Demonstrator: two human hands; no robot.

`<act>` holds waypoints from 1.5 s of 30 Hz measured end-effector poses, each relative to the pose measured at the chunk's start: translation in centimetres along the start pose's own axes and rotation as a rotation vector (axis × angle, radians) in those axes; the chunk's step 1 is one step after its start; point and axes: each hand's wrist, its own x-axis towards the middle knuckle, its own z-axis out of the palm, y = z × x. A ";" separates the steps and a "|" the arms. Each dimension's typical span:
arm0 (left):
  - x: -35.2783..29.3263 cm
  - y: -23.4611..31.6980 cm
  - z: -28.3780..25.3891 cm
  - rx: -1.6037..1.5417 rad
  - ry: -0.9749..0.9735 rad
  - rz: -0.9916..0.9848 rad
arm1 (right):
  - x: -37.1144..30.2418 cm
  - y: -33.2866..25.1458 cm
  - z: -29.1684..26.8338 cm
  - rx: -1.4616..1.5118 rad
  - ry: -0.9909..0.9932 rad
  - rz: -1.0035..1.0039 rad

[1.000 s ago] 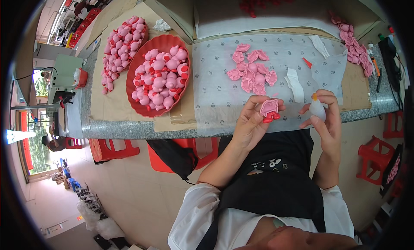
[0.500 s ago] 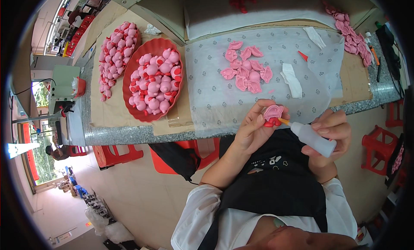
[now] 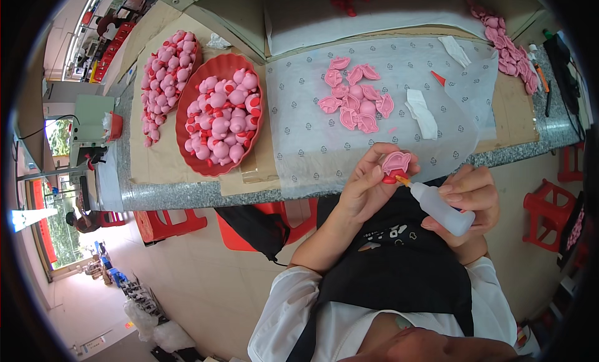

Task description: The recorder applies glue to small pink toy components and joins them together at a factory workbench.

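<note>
My left hand (image 3: 368, 184) holds a small pink toy piece with a red part (image 3: 396, 165) in front of the table edge. My right hand (image 3: 465, 203) grips a small white squeeze bottle (image 3: 440, 209); its orange nozzle tip touches the underside of the pink piece. On the patterned white sheet (image 3: 306, 131) lies a cluster of several flat pink pieces (image 3: 355, 103). A red oval tray (image 3: 187, 156) to the left is heaped with pink and red toy figures (image 3: 221, 115).
A pile of pink figures (image 3: 163, 75) lies on cardboard left of the tray. More pink pieces (image 3: 508, 25) line the far right of the table. White paper scraps (image 3: 421, 112) and a red cap (image 3: 438, 78) lie on the sheet. Red stools (image 3: 549, 209) stand under the table.
My right hand lifted the bottle off the table edge, tipped it sideways and brought its nozzle to the pink piece. Both hands drew back from the table toward my body.
</note>
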 end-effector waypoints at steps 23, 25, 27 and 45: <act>0.0 -0.1 -0.1 0.025 -0.001 -0.015 | 0.0 0.1 0.1 -0.036 -0.025 -0.022; 0.0 -0.1 -0.1 0.045 -0.028 0.001 | 0.0 0.0 0.0 -0.061 -0.037 -0.012; 0.1 -0.2 -0.3 0.046 -0.038 -0.002 | 0.2 0.0 0.1 -0.059 0.006 -0.049; -0.1 -0.1 -0.5 0.073 -0.016 0.008 | 0.0 0.6 -0.6 -0.120 0.061 -0.056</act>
